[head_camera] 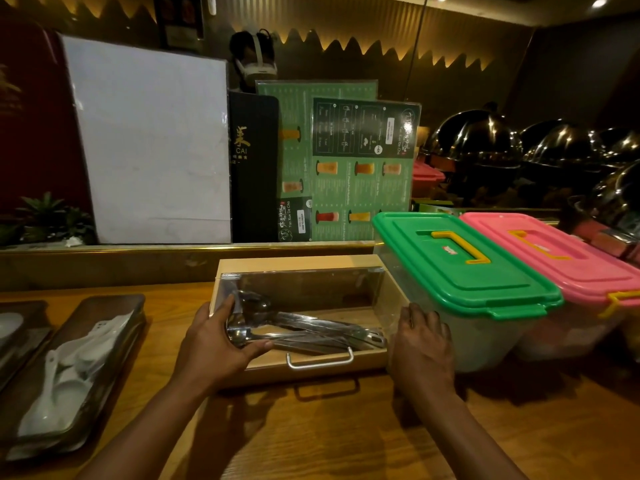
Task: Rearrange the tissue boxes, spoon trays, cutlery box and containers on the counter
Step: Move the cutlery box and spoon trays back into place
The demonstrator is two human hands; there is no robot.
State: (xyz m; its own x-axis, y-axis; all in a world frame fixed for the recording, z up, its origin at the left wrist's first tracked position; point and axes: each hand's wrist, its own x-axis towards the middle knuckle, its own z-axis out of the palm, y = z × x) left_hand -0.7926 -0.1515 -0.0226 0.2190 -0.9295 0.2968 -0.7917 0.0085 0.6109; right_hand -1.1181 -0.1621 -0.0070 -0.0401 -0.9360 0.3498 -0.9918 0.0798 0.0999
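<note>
— How are the arms set?

— Both forearms are stretched forward from the near edge of the counter [346,431], and each is angled in toward the cutlery box [298,263].

— And the left hand [221,344]?

— It is wrapped round the box's left end. The thumb is laid across the clear lid near the front left corner, and the fingers are curled up the end wall, so the box is gripped.

— The right hand [420,351]?

— Its back is turned up. The fingers are kept together, lightly bent, and pressed round the box's right end, in the narrow gap beside the green-lidded container [464,268]. The thumb is hidden.

— Where is the box placed?

— At the middle of the counter, close to the back edge. Steel spoons [311,327] are seen through the lid, and a metal handle [320,362] is fixed to the front.

— What is found to its right?

— The green-lidded container stands just beside it, and a pink-lidded container [554,261] is set against that one, toward the right edge. Both carry yellow handles.

— To its left?

— A spoon tray [114,306] of white spoons [69,372] is laid near the left edge, well apart from the box.

— Can any writing be read?

— "CAI" is printed in gold on the black menu [254,188] behind the back edge. "Yan Xue De Cha" can be made out on the green drinks menu [363,181]. The small label on the green lid cannot be read.
</note>
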